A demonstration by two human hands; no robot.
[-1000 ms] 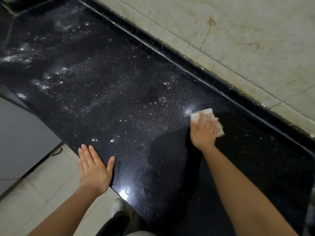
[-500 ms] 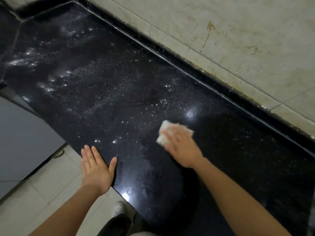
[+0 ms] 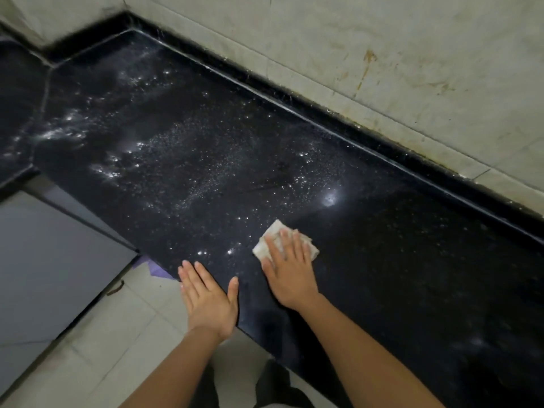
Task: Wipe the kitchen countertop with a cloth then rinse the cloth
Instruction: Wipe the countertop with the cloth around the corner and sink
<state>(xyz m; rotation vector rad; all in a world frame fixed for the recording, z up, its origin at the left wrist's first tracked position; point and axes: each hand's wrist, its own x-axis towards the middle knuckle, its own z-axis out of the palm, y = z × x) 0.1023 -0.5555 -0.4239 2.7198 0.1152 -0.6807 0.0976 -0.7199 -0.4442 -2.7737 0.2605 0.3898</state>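
A black speckled stone countertop (image 3: 206, 160) runs diagonally across the view, wet with droplets and white streaks on its left half. My right hand (image 3: 290, 270) lies flat, palm down, on a small folded whitish cloth (image 3: 272, 238), pressing it to the counter near the front edge. Most of the cloth is under my fingers; its far corner and sides stick out. My left hand (image 3: 210, 298) rests flat with fingers spread on the counter's front edge, just left of the right hand, holding nothing.
A stained beige tiled wall (image 3: 382, 60) rises behind the counter past a raised black back lip (image 3: 353, 125). A grey cabinet front (image 3: 44, 254) and pale floor tiles (image 3: 103, 348) lie below at the left. The counter turns a corner at the far left.
My right hand has swept the cloth from the back right toward the front edge, ending close beside my left hand. The left hand has stayed on the counter edge.
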